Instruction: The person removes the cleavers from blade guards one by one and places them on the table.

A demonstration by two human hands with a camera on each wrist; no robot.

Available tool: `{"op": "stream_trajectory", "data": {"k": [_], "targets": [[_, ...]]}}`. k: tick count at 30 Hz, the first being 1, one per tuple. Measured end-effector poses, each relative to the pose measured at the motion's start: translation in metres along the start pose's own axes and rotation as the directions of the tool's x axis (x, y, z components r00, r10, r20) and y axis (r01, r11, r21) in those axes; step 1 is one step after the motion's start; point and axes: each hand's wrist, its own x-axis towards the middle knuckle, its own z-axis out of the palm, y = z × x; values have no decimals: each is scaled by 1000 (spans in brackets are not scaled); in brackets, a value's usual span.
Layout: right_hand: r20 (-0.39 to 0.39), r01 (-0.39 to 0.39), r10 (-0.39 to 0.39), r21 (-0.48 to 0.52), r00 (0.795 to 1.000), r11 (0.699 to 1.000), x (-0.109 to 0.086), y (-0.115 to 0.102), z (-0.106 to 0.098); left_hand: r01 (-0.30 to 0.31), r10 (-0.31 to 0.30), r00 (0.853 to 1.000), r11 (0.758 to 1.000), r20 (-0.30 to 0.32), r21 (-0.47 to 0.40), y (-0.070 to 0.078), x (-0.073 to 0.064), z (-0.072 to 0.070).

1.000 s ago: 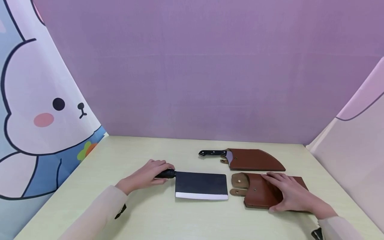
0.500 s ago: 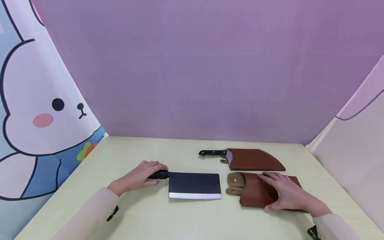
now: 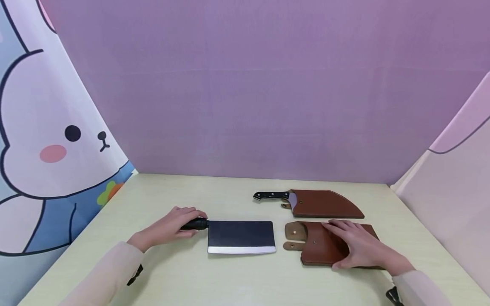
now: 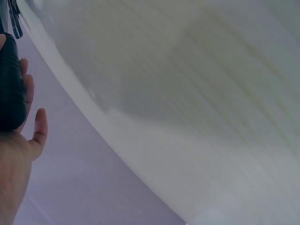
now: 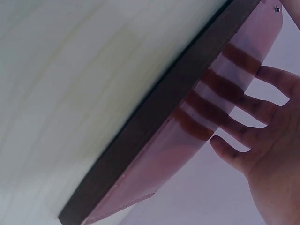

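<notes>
In the head view my left hand (image 3: 176, 227) is curled round the black handle of a cleaver (image 3: 241, 236). The dark blade lies toward the right, its bright edge facing me. The left wrist view shows only that handle (image 4: 11, 84) beside part of the hand. My right hand (image 3: 360, 246) spans a brown leather blade sheath (image 3: 321, 244), thumb at its near edge and fingertips by the far edge. In the right wrist view the fingers (image 5: 255, 107) meet the glossy sheath (image 5: 159, 159), and their reflections show on it. The sheath's open end and straps point toward the cleaver's blade.
Behind the brown sheath lies a second knife with a black riveted handle (image 3: 269, 195), its blade in another brown sheath (image 3: 327, 204). Both rest on the pale table (image 3: 191, 284). A purple backdrop (image 3: 245, 85) rises at the table's back, with a cartoon-printed sheet (image 3: 53, 102) at left.
Both hands have moved left across the table, the left taking the cleaver along and the right taking the near sheath. The rear sheathed knife has stayed put.
</notes>
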Motion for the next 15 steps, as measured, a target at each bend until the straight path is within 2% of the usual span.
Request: {"op": "stream_trajectory", "data": {"k": [15], "targets": [[49, -23, 21, 22, 999, 999, 3, -3, 1, -5, 5, 999, 1000, 32, 5, -4, -4, 0]]}}
